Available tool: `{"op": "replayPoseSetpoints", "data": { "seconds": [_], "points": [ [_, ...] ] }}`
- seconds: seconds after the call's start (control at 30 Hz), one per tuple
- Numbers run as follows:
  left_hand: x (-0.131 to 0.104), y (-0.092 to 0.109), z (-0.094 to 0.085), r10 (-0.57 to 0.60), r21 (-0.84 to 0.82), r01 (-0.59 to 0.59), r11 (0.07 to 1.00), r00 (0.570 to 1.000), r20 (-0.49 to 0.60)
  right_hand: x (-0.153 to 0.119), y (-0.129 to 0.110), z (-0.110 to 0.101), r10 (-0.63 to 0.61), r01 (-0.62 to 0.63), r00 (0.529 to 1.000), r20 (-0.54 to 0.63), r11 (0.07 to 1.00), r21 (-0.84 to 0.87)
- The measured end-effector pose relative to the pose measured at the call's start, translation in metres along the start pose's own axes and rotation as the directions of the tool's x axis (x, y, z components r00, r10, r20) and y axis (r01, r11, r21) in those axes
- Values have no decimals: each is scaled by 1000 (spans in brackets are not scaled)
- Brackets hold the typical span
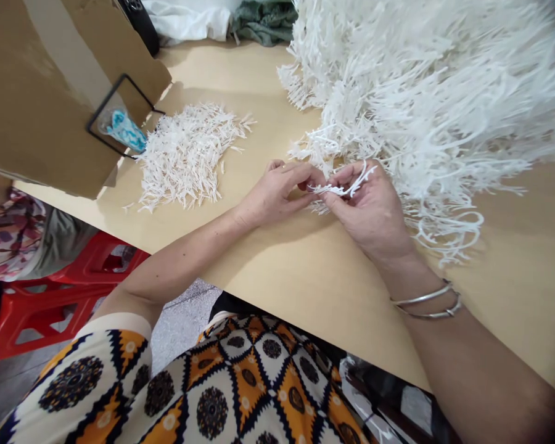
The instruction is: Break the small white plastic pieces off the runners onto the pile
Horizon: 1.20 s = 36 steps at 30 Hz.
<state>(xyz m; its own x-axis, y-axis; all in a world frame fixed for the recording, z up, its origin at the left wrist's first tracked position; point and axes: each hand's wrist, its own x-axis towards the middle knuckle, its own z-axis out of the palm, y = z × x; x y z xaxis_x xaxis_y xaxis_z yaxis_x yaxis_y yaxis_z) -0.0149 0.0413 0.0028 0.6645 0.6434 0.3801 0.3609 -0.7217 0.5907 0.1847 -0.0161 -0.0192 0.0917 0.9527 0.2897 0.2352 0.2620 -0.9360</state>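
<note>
A thin white branched plastic strand (351,189) stretches between my two hands above the table. The fingertips of my left hand (284,191) pinch its left end. My right hand (367,206) is closed around the strand, which curls up over its fingers. Beyond my hands, to the right, rises a large heap of long white strands (435,92), some of them curled at the near edge. Left of my hands lies a low pile of short white pieces (187,157). Both hands' fingertips nearly meet, partly hiding what lies between them.
At the left, a cardboard box (41,86) stands on the table (277,271), with a black wire frame (124,80) and a blue-and-white packet (126,131) beside it. Cloths (263,21) lie at the back. Red stools (50,314) and a person's patterned clothing (13,234) are at the left.
</note>
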Motion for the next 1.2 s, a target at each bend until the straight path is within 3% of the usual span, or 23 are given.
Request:
{"op": "replayPoseSetpoints", "data": {
  "seconds": [0.27, 0.43, 0.6, 0.77, 0.83, 0.93, 1.0, 1.07, 1.1, 1.13, 1.2],
  "points": [
    [1, 7, 0, -51, -229, 50, 972, 999, -2, 1, 8, -3, -27, 28, 999, 38, 999, -41],
    [3, 6, 1, -96, -385, 144, 912, 985, 142, 1, 17, 1, -101, 104, 995, 28, 982, -155],
    [4, 5, -1, -87, -369, 158, 916, 976, 202, -2, 15, 9, -142, 113, 988, -63, 934, -340],
    [-2, 17, 0, -51, -378, 199, 904, 929, 367, 3, 12, -4, -200, 119, 970, -139, 888, -445],
    [-2, 17, 1, -52, -372, 169, 913, 951, 305, 6, 16, -9, -190, 113, 969, -158, 910, -399],
    [0, 5, -3, -153, -208, 147, 967, 988, -10, 6, 24, -9, -145, 107, 980, -140, 963, -249],
    [1, -7, -9, -214, -2, 224, 975, 929, -302, 6, 29, -5, -123, 100, 983, -134, 982, -162],
    [0, -15, -17, -201, 151, 311, 938, 845, -495, 5, 32, -1, -108, 94, 986, -131, 989, -112],
    [0, -16, -21, -182, 197, 327, 924, 832, -524, 4, 32, 1, -102, 91, 987, -126, 992, -91],
    [-1, -14, -23, -166, 228, 316, 921, 848, -504, 4, 32, 2, -96, 88, 988, -118, 994, -70],
    [-2, -5, -22, -133, 244, 226, 943, 928, -348, 3, 30, 3, -90, 87, 992, -93, 996, -32]
  ]
}}
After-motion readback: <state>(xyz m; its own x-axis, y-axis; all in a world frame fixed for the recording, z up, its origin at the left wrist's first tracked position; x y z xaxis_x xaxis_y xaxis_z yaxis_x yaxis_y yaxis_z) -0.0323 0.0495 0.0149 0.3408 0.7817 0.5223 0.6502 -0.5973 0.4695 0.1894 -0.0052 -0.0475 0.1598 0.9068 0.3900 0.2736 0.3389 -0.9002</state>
